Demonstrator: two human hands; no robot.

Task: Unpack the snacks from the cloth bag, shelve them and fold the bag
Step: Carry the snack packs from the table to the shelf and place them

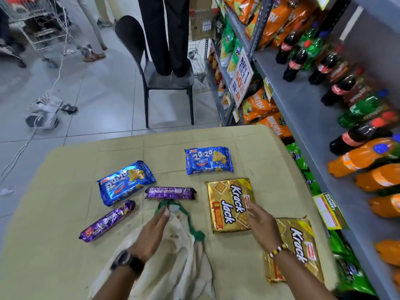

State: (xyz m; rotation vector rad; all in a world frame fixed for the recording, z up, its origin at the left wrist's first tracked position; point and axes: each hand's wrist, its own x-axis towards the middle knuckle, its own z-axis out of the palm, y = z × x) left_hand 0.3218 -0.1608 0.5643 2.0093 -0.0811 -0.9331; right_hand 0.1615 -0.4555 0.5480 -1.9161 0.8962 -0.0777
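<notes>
hands apart, empty — left hand (151,230) on cloth bag (173,267) | right hand (260,224) over krack jack pack (227,202) (flat)

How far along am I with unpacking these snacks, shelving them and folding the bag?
Unpacking looks done: two blue packs, two purple rolls and two Krack Jack packs lie on the table. In hand: nothing gripped; left hand hovers over the crumpled cloth bag, right hand over a Krack Jack pack. Left: shelving all six and folding the bag.
</notes>
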